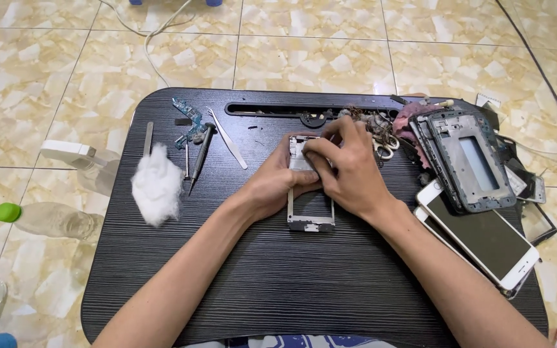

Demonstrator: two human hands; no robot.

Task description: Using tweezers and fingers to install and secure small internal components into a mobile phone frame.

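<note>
Both hands are working on a silver phone frame [311,212] that is lying in the middle of the black desk [259,283]. The left hand [272,183] is gripping the frame's left side to keep it from sliding, and the right hand [346,171] is pinching and pressing at its top end with curled fingertips. To do this well, I think the left hand should be holding the frame flat and firm while the right is pushing gently, since the thin frame could be bending; tweezers [227,137], a screwdriver [200,156] and a cotton ball [156,183] are sitting close by on the left.
</note>
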